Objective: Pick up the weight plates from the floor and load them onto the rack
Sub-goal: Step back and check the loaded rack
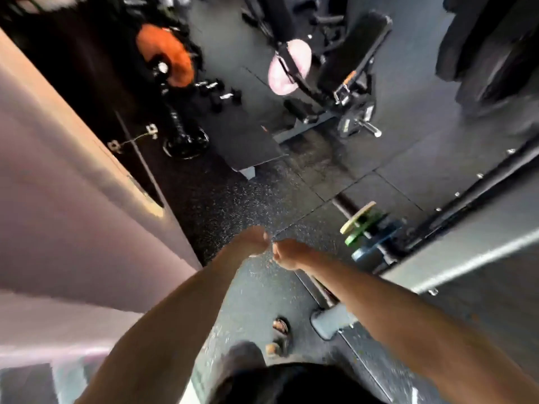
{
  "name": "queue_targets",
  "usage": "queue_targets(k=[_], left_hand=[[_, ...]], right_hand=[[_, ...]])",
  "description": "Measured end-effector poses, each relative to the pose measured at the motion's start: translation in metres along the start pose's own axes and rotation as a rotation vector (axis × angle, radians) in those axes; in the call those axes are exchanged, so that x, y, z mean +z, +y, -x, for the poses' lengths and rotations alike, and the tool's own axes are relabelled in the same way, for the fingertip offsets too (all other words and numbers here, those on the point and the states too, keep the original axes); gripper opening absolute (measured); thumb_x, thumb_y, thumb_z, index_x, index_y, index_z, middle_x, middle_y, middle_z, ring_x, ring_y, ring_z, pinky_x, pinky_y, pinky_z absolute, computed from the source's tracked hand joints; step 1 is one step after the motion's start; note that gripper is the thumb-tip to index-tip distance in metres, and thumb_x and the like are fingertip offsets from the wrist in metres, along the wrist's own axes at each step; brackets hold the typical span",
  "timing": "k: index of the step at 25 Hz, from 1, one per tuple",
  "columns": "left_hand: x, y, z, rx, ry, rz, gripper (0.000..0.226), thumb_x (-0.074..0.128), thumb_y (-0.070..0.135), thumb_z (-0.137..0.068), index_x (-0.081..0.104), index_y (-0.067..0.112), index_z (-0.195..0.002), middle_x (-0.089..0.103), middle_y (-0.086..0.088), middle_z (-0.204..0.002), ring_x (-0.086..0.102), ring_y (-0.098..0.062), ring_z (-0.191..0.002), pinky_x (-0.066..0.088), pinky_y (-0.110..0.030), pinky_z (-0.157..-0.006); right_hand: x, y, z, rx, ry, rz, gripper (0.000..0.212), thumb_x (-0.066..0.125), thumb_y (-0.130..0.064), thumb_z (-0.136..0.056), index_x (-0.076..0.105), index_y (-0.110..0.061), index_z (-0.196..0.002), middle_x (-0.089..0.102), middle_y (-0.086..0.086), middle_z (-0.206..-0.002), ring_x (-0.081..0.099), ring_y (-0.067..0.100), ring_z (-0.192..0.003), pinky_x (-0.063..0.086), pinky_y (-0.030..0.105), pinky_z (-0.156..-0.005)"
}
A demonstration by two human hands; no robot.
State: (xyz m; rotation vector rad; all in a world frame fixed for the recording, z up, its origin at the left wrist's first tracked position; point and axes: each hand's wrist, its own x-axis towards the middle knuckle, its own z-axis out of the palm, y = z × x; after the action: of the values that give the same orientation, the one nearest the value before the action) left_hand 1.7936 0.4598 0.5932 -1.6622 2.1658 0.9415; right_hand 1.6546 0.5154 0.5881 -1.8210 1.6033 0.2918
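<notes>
Both my arms reach forward over the speckled rubber floor. My left hand [254, 241] and my right hand [288, 253] meet knuckle to knuckle, fingers curled, and I see nothing in either. To their right, a cream plate [358, 220], a green plate [361, 235] and a blue plate [374, 249] sit side by side on a dark bar beside the grey rack frame [466, 258]. A black plate [186, 144] lies on the floor at the back left with a post standing in it. The frame is motion-blurred.
A pale wall panel [73, 185] fills the left. At the back are a bench machine [350, 71], a pink plate [288, 68], an orange plate [167, 53] and small dumbbells [218, 94]. My sandalled foot [280, 335] stands near a grey rack foot [332, 319].
</notes>
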Motion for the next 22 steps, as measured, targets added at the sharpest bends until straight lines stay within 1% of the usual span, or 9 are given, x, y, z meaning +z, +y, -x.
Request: queue_targets(k=[2, 4, 6, 10, 12, 14, 17, 20, 22], left_hand=[[-0.035, 0.017, -0.044, 0.051, -0.066, -0.061, 0.028, 0.050, 0.026, -0.099, 0.066, 0.009, -0.114, 0.065, -0.010, -0.123, 0.061, -0.028, -0.114, 0.050, -0.035, -0.092], [-0.064, 0.032, -0.089, 0.130, -0.124, -0.095, 0.025, 0.047, 0.020, -0.099, 0.066, 0.005, -0.107, 0.066, -0.012, -0.115, 0.062, -0.030, -0.113, 0.049, -0.033, -0.084], [-0.088, 0.052, -0.140, 0.223, -0.185, -0.165, 0.029, 0.046, 0.018, -0.100, 0.066, -0.001, -0.109, 0.067, -0.016, -0.115, 0.064, -0.031, -0.109, 0.050, -0.035, -0.085], [-0.130, 0.092, -0.245, 0.422, -0.267, -0.262, 0.023, 0.049, 0.008, -0.092, 0.070, -0.002, -0.094, 0.069, -0.024, -0.094, 0.070, -0.032, -0.090, 0.054, -0.036, -0.071], [-0.151, 0.119, -0.288, 0.566, -0.310, -0.373, 0.018, 0.050, 0.006, -0.092, 0.065, 0.012, -0.084, 0.063, -0.016, -0.089, 0.064, -0.022, -0.086, 0.051, -0.031, -0.075], [-0.168, 0.148, -0.308, 0.718, -0.393, -0.412, 0.017, 0.055, 0.002, -0.090, 0.061, 0.012, -0.079, 0.061, -0.019, -0.086, 0.063, -0.025, -0.084, 0.053, -0.033, -0.074], [-0.185, 0.197, -0.335, 0.897, -0.458, -0.503, 0.016, 0.056, 0.007, -0.091, 0.069, 0.000, -0.098, 0.068, -0.020, -0.098, 0.067, -0.034, -0.096, 0.053, -0.036, -0.078], [-0.184, 0.241, -0.343, 1.078, -0.528, -0.543, 0.017, 0.051, 0.007, -0.093, 0.068, 0.007, -0.097, 0.073, -0.018, -0.099, 0.070, -0.032, -0.091, 0.054, -0.036, -0.076], [-0.175, 0.269, -0.347, 1.159, -0.571, -0.612, 0.021, 0.046, 0.010, -0.096, 0.067, 0.013, -0.097, 0.073, -0.013, -0.100, 0.070, -0.029, -0.092, 0.054, -0.034, -0.079]], right_hand=[[-0.036, 0.015, -0.030, 0.057, 0.010, -0.006, 0.032, 0.044, -0.017, -0.101, 0.054, -0.002, -0.127, 0.063, 0.020, -0.122, 0.063, 0.031, -0.108, 0.048, 0.035, -0.085], [-0.063, 0.034, -0.060, 0.116, 0.040, -0.160, 0.037, 0.041, -0.014, -0.102, 0.048, -0.002, -0.136, 0.062, 0.021, -0.126, 0.062, 0.031, -0.110, 0.048, 0.037, -0.092], [-0.084, 0.051, -0.086, 0.203, 0.084, -0.175, 0.035, 0.041, -0.018, -0.103, 0.050, -0.004, -0.134, 0.061, 0.019, -0.128, 0.061, 0.031, -0.113, 0.047, 0.038, -0.096], [-0.128, 0.079, -0.141, 0.414, 0.157, -0.343, 0.031, 0.045, -0.022, -0.101, 0.056, -0.006, -0.126, 0.060, 0.017, -0.130, 0.059, 0.033, -0.117, 0.047, 0.039, -0.096], [-0.156, 0.086, -0.162, 0.561, 0.218, -0.485, 0.030, 0.048, -0.019, -0.099, 0.060, -0.006, -0.122, 0.063, 0.017, -0.125, 0.062, 0.035, -0.114, 0.049, 0.039, -0.090], [-0.180, 0.091, -0.169, 0.693, 0.255, -0.581, 0.028, 0.052, -0.016, -0.096, 0.062, -0.005, -0.120, 0.066, 0.018, -0.119, 0.065, 0.037, -0.110, 0.052, 0.040, -0.083], [-0.217, 0.096, -0.172, 0.891, 0.392, -0.709, 0.033, 0.048, -0.025, -0.098, 0.062, -0.008, -0.122, 0.065, 0.021, -0.121, 0.064, 0.039, -0.111, 0.051, 0.041, -0.086], [-0.234, 0.106, -0.158, 1.057, 0.522, -0.762, 0.033, 0.044, -0.028, -0.099, 0.058, -0.009, -0.122, 0.065, 0.018, -0.122, 0.062, 0.037, -0.113, 0.050, 0.042, -0.088], [-0.234, 0.115, -0.145, 1.162, 0.605, -0.791, 0.030, 0.043, -0.027, -0.100, 0.058, -0.010, -0.120, 0.066, 0.016, -0.118, 0.062, 0.036, -0.109, 0.046, 0.039, -0.079]])
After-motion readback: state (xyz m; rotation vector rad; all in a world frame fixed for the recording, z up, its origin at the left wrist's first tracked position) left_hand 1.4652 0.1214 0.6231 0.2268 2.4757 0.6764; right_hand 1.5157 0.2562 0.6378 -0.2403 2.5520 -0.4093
